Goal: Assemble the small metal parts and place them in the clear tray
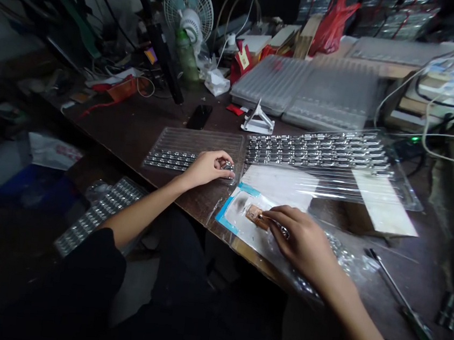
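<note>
Nearest us, at lower right, we saw the right hand (304,246) reach in toward the left, its thumb and forefinger bent together at the right end of one small brown block (253,213). The block lay just beyond those fingertips, its long axis sloping from upper left to lower right, so the right hand was the nearer one. A shiny piece showed at the tips; we could not tell whether the fingers gripped it or the block. Beneath was one blue-taped sheet (244,235), and beside the wrist, one bag of metal parts (340,253).

A little farther, near the middle, we saw the left hand (203,168), its fingers curled closed around small metal pieces (227,166), too bunched to count, above the lower right part of one part-filled tray (191,140). Beyond the right hand lay one fuller tray (318,150); its parts were too many to count surely.

Farther back on the tabletop (113,131) we counted one phone (199,117), one white stand (258,120) and, at upper left, one fan (189,6).
</note>
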### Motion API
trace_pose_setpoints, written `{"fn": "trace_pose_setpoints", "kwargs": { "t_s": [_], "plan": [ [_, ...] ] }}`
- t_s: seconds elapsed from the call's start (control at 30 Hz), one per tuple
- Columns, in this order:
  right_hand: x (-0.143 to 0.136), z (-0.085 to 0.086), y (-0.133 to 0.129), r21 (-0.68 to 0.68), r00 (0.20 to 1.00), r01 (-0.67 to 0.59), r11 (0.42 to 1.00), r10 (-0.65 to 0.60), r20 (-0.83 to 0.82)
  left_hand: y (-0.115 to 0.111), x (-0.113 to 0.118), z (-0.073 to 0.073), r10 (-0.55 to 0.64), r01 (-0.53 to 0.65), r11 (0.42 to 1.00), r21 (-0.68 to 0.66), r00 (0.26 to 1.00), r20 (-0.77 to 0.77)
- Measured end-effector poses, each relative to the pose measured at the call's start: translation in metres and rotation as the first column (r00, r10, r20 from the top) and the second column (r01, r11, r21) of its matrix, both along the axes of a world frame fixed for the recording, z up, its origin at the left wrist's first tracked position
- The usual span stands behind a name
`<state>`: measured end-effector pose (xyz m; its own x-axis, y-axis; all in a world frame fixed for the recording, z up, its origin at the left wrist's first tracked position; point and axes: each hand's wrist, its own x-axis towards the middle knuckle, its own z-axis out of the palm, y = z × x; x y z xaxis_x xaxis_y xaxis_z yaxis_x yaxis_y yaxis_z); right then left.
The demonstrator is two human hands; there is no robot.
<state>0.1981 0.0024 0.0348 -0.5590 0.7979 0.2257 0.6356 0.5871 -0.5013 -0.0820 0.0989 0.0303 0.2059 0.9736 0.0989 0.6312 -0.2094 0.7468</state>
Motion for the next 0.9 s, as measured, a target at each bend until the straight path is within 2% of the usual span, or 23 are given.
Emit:
{"fn": "trace_pose_setpoints", "kwargs": {
  "t_s": [0.1, 0.2, 0.33, 0.47, 0.57, 0.63, 0.73, 0.8, 0.9],
  "plan": [
    [0.0, -0.001, 0.0, -0.005, 1.0, 0.002, 1.0, -0.002, 0.001, 0.0, -0.003, -0.001, -0.026, 0.026, 0.999, -0.023, 0.999, 0.022],
    [0.0, -0.001, -0.001, -0.008, 1.0, 0.004, 1.0, -0.004, -0.007, 0.006, -0.011, 0.003, -0.062, 0.062, 0.997, 0.038, 0.998, -0.002],
    [0.0, 0.0, -0.001, -0.013, 1.0, -0.002, 1.0, 0.002, -0.02, 0.023, -0.021, 0.01, -0.017, 0.015, 0.997, 0.08, 1.0, 0.025],
    [0.0, 0.0, -0.001, -0.01, 1.0, -0.003, 1.0, 0.003, -0.025, 0.037, -0.023, 0.008, 0.063, -0.05, 0.995, -0.091, 0.986, 0.152],
    [0.0, 0.0, -0.001, -0.01, 1.0, -0.004, 1.0, 0.004, -0.019, 0.041, -0.022, 0.003, 0.064, -0.009, 0.979, -0.204, 0.962, 0.266],
    [-0.001, 0.0, -0.001, -0.016, 1.0, -0.004, 1.0, 0.004, -0.013, 0.044, -0.021, -0.001, 0.049, 0.011, 0.979, -0.204, 0.957, 0.287],
    [-0.001, 0.001, -0.001, -0.017, 1.0, -0.004, 1.0, 0.004, -0.009, 0.046, -0.016, -0.003, 0.01, 0.012, 0.993, -0.116, 0.982, 0.189],
    [-0.001, 0.001, -0.001, -0.019, 1.0, -0.006, 1.0, 0.006, -0.014, 0.047, -0.011, -0.004, -0.065, 0.067, 0.997, -0.035, 0.996, 0.057],
    [0.0, 0.001, -0.001, -0.023, 1.0, -0.004, 1.0, 0.003, -0.017, 0.045, -0.008, -0.002, -0.152, 0.161, 0.985, 0.058, 0.978, -0.142]
  ]
}}
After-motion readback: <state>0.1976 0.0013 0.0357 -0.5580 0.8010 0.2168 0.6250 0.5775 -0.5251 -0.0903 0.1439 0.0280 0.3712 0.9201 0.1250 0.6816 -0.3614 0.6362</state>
